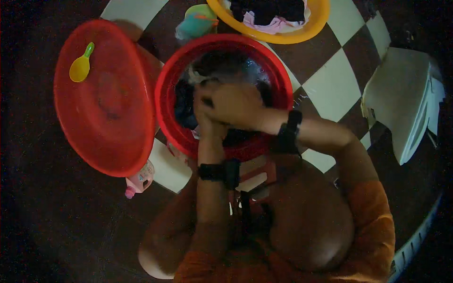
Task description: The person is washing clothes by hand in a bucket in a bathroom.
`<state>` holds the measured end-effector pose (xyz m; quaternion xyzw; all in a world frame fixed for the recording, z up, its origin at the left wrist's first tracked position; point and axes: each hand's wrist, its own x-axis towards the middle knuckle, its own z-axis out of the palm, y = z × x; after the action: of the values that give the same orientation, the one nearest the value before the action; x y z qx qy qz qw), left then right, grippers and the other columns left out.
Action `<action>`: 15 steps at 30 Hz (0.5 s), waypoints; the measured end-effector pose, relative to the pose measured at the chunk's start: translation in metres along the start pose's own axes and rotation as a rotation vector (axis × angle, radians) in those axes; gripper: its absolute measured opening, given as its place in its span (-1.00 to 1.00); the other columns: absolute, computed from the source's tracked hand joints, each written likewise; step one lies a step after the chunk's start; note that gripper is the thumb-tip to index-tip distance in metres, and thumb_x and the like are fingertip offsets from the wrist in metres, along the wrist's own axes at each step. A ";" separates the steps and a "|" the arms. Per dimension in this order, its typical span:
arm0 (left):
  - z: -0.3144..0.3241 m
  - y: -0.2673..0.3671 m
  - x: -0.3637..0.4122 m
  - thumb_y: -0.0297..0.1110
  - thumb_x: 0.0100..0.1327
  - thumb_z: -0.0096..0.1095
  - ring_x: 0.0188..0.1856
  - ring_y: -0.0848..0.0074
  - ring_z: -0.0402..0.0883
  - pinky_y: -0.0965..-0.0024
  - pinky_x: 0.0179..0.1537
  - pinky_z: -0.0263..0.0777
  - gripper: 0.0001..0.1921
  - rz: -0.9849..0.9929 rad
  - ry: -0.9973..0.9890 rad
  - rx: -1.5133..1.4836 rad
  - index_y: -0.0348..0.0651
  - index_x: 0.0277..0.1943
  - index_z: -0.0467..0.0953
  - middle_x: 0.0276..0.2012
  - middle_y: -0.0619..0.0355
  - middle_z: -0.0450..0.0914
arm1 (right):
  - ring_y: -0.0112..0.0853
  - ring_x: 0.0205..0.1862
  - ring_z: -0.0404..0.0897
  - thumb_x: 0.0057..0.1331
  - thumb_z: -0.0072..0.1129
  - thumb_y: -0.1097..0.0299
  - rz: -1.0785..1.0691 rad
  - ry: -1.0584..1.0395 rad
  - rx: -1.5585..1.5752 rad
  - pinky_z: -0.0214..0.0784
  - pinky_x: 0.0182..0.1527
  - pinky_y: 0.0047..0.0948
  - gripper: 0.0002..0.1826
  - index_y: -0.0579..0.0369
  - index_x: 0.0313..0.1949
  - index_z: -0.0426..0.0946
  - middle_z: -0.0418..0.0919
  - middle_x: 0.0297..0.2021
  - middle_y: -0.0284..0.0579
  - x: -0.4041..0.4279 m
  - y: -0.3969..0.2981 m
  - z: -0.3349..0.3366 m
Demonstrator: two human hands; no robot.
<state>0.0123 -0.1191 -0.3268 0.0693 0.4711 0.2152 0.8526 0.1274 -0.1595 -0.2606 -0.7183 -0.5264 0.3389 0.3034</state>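
Observation:
Over a round red plastic basin [164, 116] in front of me, my left hand [207, 113] and my right hand [237, 104] are pressed together. Both are blurred, and the right lies partly over the left. A pale piece of cloth [197, 76] shows just beyond the fingers; whether it is gripped cannot be told. Dark wet laundry [184, 102] and some suds fill the basin. Each wrist wears a black strap.
At left, a large red tub [106, 148] holds a yellow scoop with a green handle [80, 69]. A pink bottle [141, 179] lies below it. Beyond are a teal-and-green bag [196, 26] and a yellow basin [262, 35] with clothes. A white toilet [400, 85] stands right.

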 end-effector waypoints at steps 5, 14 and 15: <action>0.031 0.003 -0.008 0.03 0.28 0.09 -0.02 0.27 0.56 0.19 0.01 0.46 -0.47 0.120 0.210 0.325 -0.20 0.15 0.39 0.02 0.07 0.52 | 0.01 -0.22 0.59 0.32 0.02 0.13 0.064 0.147 0.016 0.46 -0.13 -0.07 -0.67 0.13 -0.14 0.51 0.57 -0.26 0.14 0.005 0.070 0.015; -0.054 -0.006 0.045 -0.63 0.01 0.30 0.06 0.15 0.48 0.04 0.10 0.40 -0.21 0.261 0.148 0.347 -0.02 0.33 0.16 0.06 0.02 0.46 | 0.04 0.03 0.50 0.29 0.08 0.30 -0.032 0.045 -0.017 0.39 0.03 -0.07 -0.63 0.10 0.07 0.42 0.54 -0.13 0.23 0.009 0.140 0.057; -0.065 -0.004 0.051 -0.64 0.01 0.28 0.07 0.16 0.47 0.04 0.13 0.37 -0.23 0.247 0.182 0.359 0.02 0.31 0.20 0.06 0.01 0.46 | 0.02 0.04 0.49 0.28 0.10 0.30 -0.102 -0.009 0.080 0.38 0.07 -0.10 -0.60 0.08 0.10 0.42 0.54 -0.10 0.21 0.017 0.145 0.061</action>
<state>-0.0174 -0.1067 -0.4030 0.2570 0.5647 0.2359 0.7479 0.1613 -0.1758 -0.4142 -0.6764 -0.5495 0.3471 0.3465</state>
